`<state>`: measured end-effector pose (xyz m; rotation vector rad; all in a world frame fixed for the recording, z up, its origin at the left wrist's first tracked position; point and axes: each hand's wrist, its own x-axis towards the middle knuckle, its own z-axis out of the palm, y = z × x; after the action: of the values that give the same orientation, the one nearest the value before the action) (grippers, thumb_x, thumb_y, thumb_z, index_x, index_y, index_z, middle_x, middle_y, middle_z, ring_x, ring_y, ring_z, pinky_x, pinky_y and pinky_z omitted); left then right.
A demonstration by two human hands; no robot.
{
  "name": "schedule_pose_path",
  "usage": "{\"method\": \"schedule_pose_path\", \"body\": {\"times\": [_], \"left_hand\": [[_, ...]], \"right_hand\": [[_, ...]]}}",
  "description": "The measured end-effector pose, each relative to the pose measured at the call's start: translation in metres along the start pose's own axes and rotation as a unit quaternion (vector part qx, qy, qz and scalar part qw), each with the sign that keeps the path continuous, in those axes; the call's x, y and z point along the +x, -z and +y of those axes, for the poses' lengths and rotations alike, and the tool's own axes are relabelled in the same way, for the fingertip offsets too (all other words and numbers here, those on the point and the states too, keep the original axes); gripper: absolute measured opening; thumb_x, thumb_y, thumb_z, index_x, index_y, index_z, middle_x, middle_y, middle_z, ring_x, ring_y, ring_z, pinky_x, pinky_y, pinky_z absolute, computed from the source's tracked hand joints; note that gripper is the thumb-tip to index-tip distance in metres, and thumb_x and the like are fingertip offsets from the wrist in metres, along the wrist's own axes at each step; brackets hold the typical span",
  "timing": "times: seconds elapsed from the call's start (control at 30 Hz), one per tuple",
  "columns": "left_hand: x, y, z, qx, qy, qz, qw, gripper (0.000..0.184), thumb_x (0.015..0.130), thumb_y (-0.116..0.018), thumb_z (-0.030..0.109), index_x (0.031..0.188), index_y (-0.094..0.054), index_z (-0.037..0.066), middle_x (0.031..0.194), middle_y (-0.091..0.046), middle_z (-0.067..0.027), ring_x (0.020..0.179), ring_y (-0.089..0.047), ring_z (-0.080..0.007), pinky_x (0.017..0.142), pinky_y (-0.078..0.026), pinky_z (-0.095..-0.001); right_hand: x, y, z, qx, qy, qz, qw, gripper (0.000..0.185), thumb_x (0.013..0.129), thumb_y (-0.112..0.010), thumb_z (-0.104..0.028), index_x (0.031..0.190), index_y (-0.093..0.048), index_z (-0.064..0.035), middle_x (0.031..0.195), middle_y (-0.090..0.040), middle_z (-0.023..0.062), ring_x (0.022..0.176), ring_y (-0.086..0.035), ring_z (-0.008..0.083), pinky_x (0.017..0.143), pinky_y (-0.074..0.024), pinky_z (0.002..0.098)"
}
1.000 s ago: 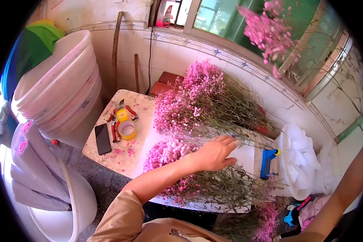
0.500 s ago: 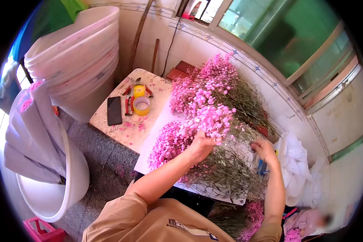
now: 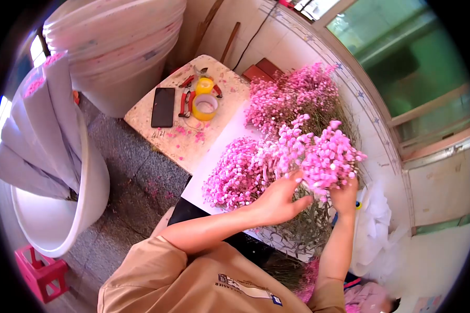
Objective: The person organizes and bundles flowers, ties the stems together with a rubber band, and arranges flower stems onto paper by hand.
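Observation:
My right hand (image 3: pixel 343 197) is closed around the stems of a bunch of pink baby's breath (image 3: pixel 329 160), just beneath its blossoms, which hide part of the fingers. To the left of it, my left hand (image 3: pixel 278 202) has its thumb and index finger apart at the edge of the blossoms; its other fingers are partly hidden. Below and left of the blossoms, a pile of pink baby's breath (image 3: pixel 234 175) lies on a white sheet (image 3: pixel 203 185), with green stems toward the right. Another pile (image 3: pixel 292 99) lies farther back against the tiled wall.
A speckled board (image 3: pixel 141 117) bears a black phone (image 3: pixel 163 107), tape rolls (image 3: pixel 204 107) and red-handled pliers (image 3: pixel 185 103). At left stand stacked white tubs (image 3: pixel 120 52), a white tub (image 3: pixel 96 193) holding wrapped bundles, and a pink stool (image 3: pixel 42 274). White plastic (image 3: pixel 373 224) hangs at right.
The bunch has moved right, from my left hand into my right. My left hand has loosened and moved slightly right. The view has shifted, and my right hand has come up to the blossoms.

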<state>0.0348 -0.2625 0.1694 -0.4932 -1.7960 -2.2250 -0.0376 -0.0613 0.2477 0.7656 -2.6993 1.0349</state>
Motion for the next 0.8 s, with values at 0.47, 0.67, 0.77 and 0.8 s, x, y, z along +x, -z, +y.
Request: {"method": "schedule_pose_path", "body": {"times": [0.47, 0.67, 0.77, 0.8], "left_hand": [[-0.081, 0.059, -0.043, 0.435, -0.094, -0.044, 0.895, 0.033, 0.072, -0.068, 0.019, 0.101, -0.066, 0.004, 0.098, -0.062, -0.0077, 0.091, -0.057, -0.0262, 0.079, -0.043, -0.0388], [-0.067, 0.062, -0.026, 0.396, -0.141, -0.027, 0.907, 0.046, 0.079, -0.066, 0.018, 0.123, -0.065, 0.005, 0.132, -0.062, -0.0132, 0.123, -0.058, -0.0283, 0.097, -0.047, -0.0413], [-0.045, 0.056, -0.019, 0.343, -0.24, -0.048, 0.907, 0.05, 0.084, -0.066, 0.017, 0.131, -0.059, 0.003, 0.146, -0.054, -0.0184, 0.137, -0.05, -0.0345, 0.112, -0.04, -0.048], [-0.035, 0.051, -0.02, 0.341, -0.241, -0.051, 0.907, 0.05, 0.084, -0.066, 0.017, 0.131, -0.059, 0.003, 0.146, -0.054, -0.0184, 0.137, -0.05, -0.0345, 0.112, -0.04, -0.048]], "right_hand": [[0.021, -0.122, 0.046, 0.087, -0.118, -0.284, 0.948, 0.026, 0.094, -0.068, -0.008, 0.118, -0.066, 0.0012, 0.108, -0.072, 0.0052, 0.096, -0.062, 0.0151, 0.09, -0.0506, 0.0349], [0.034, -0.111, 0.05, 0.014, -0.151, -0.281, 0.948, 0.026, 0.096, -0.062, -0.01, 0.119, -0.066, -0.0003, 0.109, -0.075, 0.0144, 0.097, -0.07, 0.023, 0.089, -0.0527, 0.0373], [0.038, -0.097, 0.034, -0.064, -0.132, -0.267, 0.953, 0.024, 0.093, -0.065, -0.012, 0.114, -0.069, -0.0016, 0.098, -0.075, 0.0123, 0.09, -0.071, 0.0199, 0.082, -0.0536, 0.0362], [0.037, -0.099, 0.036, -0.059, -0.2, -0.306, 0.929, 0.021, 0.092, -0.066, -0.014, 0.109, -0.07, -0.0023, 0.095, -0.075, 0.0134, 0.09, -0.072, 0.0235, 0.081, -0.0548, 0.0367]]}}
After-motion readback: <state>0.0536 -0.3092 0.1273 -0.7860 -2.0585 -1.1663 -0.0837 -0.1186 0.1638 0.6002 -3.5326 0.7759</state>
